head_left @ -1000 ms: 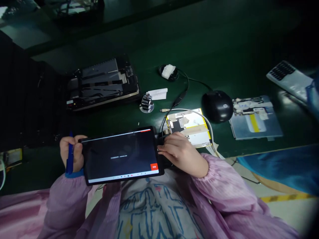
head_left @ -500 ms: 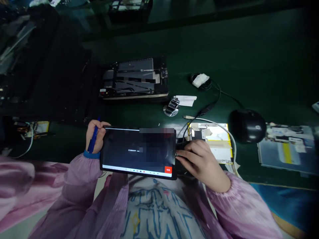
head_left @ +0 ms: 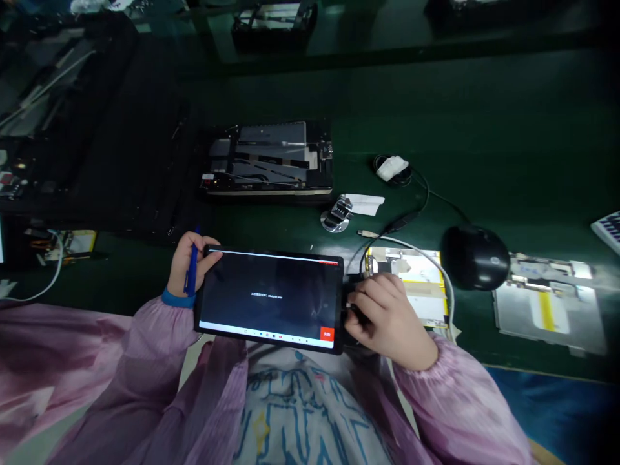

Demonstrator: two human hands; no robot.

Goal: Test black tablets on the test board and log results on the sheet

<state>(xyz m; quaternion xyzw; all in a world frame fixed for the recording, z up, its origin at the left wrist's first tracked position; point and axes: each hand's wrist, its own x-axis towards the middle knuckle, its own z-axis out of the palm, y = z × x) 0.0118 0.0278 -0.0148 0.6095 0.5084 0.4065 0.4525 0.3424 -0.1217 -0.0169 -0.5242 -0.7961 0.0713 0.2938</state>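
The tablet (head_left: 271,290), between my hands, is probably light, stiff and slick, its front fragile; the rim is the safest hold. My right hand (head_left: 387,316) is half closed at the tablet's right edge; whether it grips anything, I cannot tell. My left hand (head_left: 180,271) clasps the tablet's upper left corner, thumb in front. Left of the tablet, that hand also bears a blue pen (head_left: 192,270).

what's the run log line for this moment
left hand: holds tablet, blue pen; right hand: at tablet's right edge; screen: lit
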